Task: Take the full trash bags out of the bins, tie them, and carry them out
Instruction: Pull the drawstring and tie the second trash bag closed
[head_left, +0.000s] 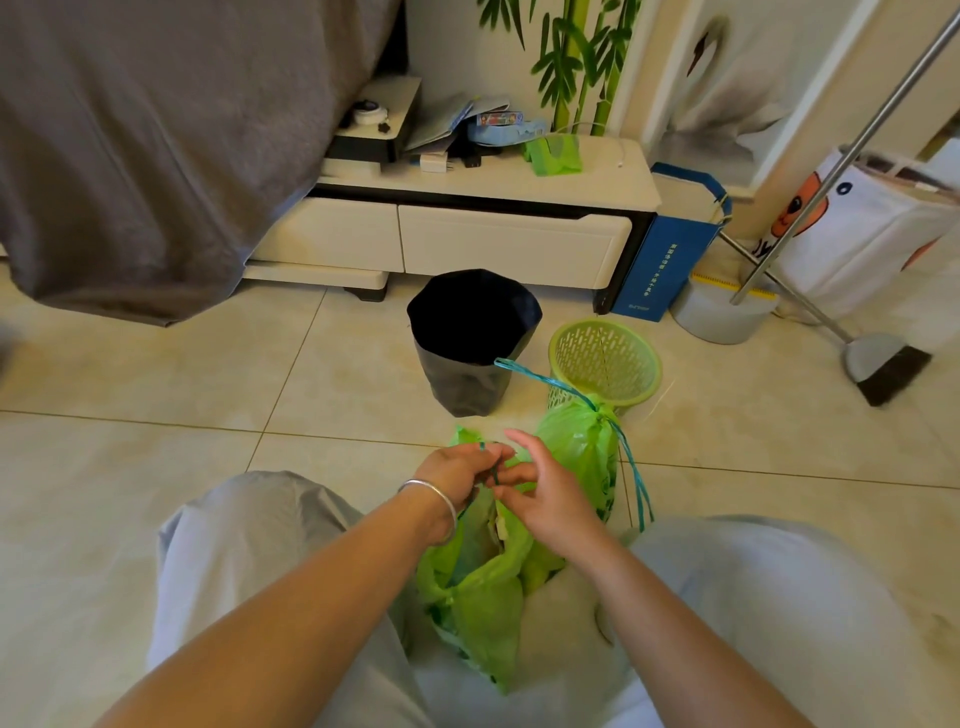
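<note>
Right now I have both hands meeting over the open green trash bag (480, 587) that sits on the floor between my knees. My left hand (460, 470) has its grip closed on the teal drawstring (495, 475) at the bag's mouth, a silver bangle (435, 501) on that wrist. My right hand (545, 493) touches the same string just beside the left, with two fingers pinched on it and the others spread apart. Just beyond the right grip stands a second green bag (579, 447), already cinched shut, its teal cord (631, 467) trailing loose. Farther ahead of both grips are a bin lined with a black bag (470, 343) and, to its right, an unlined green plastic basket (605, 358).
</note>
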